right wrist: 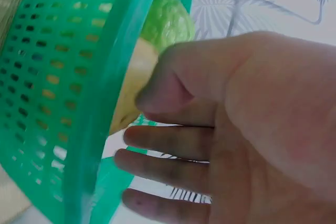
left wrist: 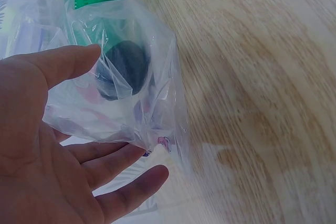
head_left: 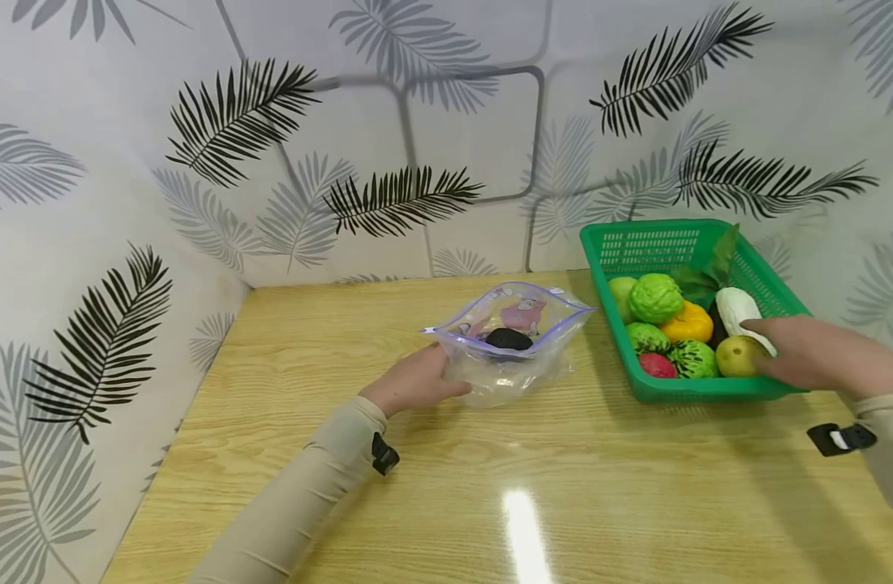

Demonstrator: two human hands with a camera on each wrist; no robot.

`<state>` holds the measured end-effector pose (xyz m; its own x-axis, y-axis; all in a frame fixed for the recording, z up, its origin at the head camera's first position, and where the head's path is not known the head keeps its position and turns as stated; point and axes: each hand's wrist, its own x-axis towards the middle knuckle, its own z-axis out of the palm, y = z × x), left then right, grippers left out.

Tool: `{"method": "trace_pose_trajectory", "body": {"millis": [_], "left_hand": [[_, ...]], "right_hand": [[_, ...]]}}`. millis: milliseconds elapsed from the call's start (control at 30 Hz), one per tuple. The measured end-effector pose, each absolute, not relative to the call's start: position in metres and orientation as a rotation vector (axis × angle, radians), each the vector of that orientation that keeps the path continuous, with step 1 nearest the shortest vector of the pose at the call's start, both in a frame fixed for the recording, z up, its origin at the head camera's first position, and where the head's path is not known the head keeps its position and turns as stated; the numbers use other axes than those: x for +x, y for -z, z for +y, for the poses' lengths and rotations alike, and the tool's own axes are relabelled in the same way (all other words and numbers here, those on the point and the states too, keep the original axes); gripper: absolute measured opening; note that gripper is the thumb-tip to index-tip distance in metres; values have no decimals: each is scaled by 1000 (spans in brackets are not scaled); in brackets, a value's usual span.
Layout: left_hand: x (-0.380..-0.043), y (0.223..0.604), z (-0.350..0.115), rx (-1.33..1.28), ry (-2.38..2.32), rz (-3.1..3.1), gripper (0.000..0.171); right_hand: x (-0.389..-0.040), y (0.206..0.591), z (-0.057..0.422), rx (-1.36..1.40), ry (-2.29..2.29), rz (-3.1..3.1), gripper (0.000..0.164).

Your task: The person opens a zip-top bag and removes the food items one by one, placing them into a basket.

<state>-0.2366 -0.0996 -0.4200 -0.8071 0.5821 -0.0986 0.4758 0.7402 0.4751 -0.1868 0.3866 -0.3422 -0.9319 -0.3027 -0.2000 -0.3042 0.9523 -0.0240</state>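
A clear zip bag (head_left: 500, 385) with purple edging stands on the table, its mouth spread wide. Inside it lies a dark oval object (left wrist: 124, 70). My left hand (head_left: 417, 380) is at the bag's left side; in the left wrist view the thumb is in front of the plastic and the loosely extended fingers reach behind it. Over the right rim of a green basket (head_left: 716, 391) reaches my right hand (head_left: 814, 353). Its thumb is right by a round yellow-brown fruit (right wrist: 135, 77), and the other fingers are extended, with nothing gripped.
Also in the basket are a white elongated vegetable (head_left: 738, 307), a bumpy green fruit (head_left: 654, 298), an orange fruit (head_left: 689, 323), a red one (head_left: 657, 365) and dark green leaves (head_left: 722, 251). The wooden table (head_left: 446, 495) meets a leaf-patterned wall covering (head_left: 475, 235) behind.
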Motion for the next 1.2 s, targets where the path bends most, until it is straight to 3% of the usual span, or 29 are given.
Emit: {"method": "trace_pose_trajectory", "body": {"millis": [167, 367, 567, 767, 1200], "left_hand": [[-238, 421, -101, 840, -650, 2694, 84], [-239, 420, -103, 839, -665, 2688, 85], [-239, 419, -100, 844, -652, 2695, 81], [-236, 417, -98, 913, -728, 2678, 80], [-234, 418, -98, 933, -669, 2719, 80]], "right_hand": [[-187, 334, 347, -578, 63, 3031, 46], [-194, 327, 264, -1036, 213, 3203, 26], [-218, 331, 189, -1405, 290, 3105, 23], [-242, 343, 147, -1434, 176, 3006, 16], [-273, 374, 124, -1284, -115, 2809, 50]]}}
